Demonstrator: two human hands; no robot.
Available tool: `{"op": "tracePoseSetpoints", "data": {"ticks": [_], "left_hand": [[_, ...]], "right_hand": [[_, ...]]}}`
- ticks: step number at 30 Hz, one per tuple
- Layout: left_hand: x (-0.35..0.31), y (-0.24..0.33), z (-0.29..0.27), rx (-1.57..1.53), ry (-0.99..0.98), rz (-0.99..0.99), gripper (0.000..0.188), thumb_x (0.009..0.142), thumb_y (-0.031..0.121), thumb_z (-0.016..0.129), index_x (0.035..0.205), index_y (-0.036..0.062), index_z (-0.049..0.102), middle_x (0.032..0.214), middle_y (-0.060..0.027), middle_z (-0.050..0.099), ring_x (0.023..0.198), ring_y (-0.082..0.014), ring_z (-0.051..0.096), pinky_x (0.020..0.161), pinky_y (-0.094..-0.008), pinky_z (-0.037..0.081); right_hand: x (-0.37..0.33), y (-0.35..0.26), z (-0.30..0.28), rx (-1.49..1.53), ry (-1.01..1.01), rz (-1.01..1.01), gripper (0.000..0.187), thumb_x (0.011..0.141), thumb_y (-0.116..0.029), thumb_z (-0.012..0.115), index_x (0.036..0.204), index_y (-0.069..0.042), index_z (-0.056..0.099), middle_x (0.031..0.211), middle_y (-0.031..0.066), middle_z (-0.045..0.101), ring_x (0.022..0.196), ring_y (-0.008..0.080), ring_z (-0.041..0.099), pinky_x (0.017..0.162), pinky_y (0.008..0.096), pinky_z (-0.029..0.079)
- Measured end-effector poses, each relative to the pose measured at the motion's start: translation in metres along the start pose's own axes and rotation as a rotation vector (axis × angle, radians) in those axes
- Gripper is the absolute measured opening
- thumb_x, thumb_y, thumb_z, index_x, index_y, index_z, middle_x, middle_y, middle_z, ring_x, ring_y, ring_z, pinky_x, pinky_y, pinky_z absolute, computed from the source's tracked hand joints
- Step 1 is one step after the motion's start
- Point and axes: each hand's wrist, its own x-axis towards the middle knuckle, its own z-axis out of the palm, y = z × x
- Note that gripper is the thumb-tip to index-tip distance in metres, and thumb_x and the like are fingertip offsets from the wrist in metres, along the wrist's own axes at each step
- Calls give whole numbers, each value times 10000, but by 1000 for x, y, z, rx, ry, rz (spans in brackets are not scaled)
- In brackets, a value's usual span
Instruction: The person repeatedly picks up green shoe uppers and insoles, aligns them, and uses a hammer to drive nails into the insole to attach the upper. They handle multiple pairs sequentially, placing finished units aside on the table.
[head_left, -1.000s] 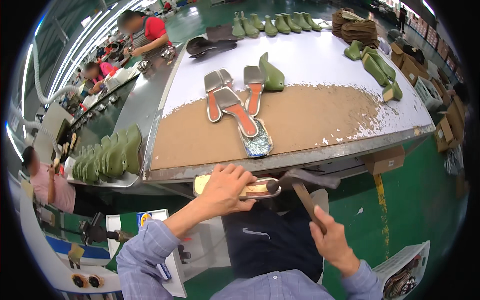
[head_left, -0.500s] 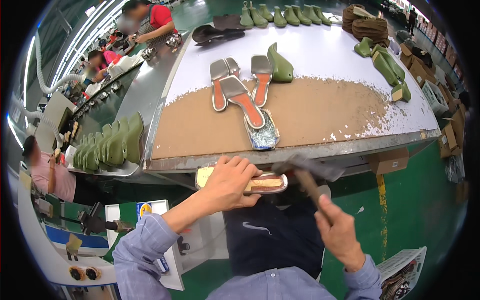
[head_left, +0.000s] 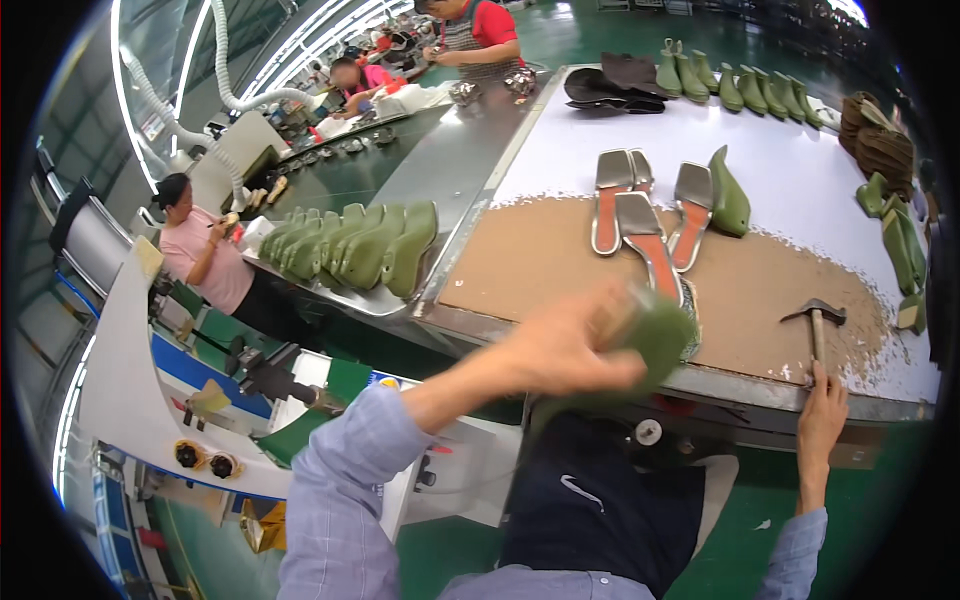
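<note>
My left hand (head_left: 570, 345) is raised over the table's near edge, blurred by motion, its fingers wrapped round a green shoe last (head_left: 660, 345). A pale part shows at the fingers; its details are smeared. At the right of the near edge, my right hand (head_left: 822, 405) grips the handle end of a hammer (head_left: 818, 335), whose head rests on the brown tabletop. Several silver-edged sandal soles with orange insoles, such as this sole (head_left: 648, 235), lie beyond my left hand. Beside them lies another green last (head_left: 729, 195).
The worktable (head_left: 560, 250) has a torn white covering. Green lasts (head_left: 765, 90) line its far edge near black leather pieces (head_left: 620, 85). A brown cloth bundle (head_left: 875, 145) sits at right. More lasts (head_left: 360, 245) stand on the left metal bench. A person in pink (head_left: 205, 250) works there.
The view has swung left. My right hand has brought the hammer from mid-air down onto the table at right. My left hand has lifted the last, formerly sole-up at the table edge.
</note>
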Motion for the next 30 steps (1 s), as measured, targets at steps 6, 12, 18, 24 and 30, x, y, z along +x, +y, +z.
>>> {"op": "tracePoseSetpoints", "data": {"ticks": [6,12,18,24,30], "left_hand": [[-56,-97,-126,-380,763,-199,665,793,236,879,1320,-31,574,1161,-134,698,1084,-242,673,958,-355,537],[-77,-213,-137,627,754,-921,871,692,707,760,1168,-20,700,1146,-245,722,1104,-403,686,950,-484,520],[-55,-202,-144,1001,785,-857,667,745,546,779,1133,15,670,1050,-203,734,1004,-418,680,883,-499,522],[42,-188,-88,815,668,-280,468,888,359,724,1250,73,647,1073,-120,730,1007,-316,671,868,-431,516],[170,-180,5,378,502,-431,832,890,517,710,1427,-85,508,1193,-252,705,1168,-367,660,1001,-425,500]], "right_hand": [[0,-6,0,9,-22,43,350,979,-40,567,1314,-121,626,1246,157,592,1150,361,568,924,475,471],[2,-9,-3,-37,-10,25,328,993,-38,550,1299,-123,633,1255,161,590,1146,364,569,922,475,474],[2,-9,-1,-67,4,21,333,977,-40,563,1292,-117,641,1257,161,590,1149,361,570,917,471,477],[9,-19,-9,-41,-4,7,335,913,-46,601,1231,-121,677,1197,163,605,1099,371,577,877,475,482],[13,-25,-17,-34,9,2,316,916,-51,611,1214,-123,689,1158,175,598,1080,371,568,830,472,467]]}}
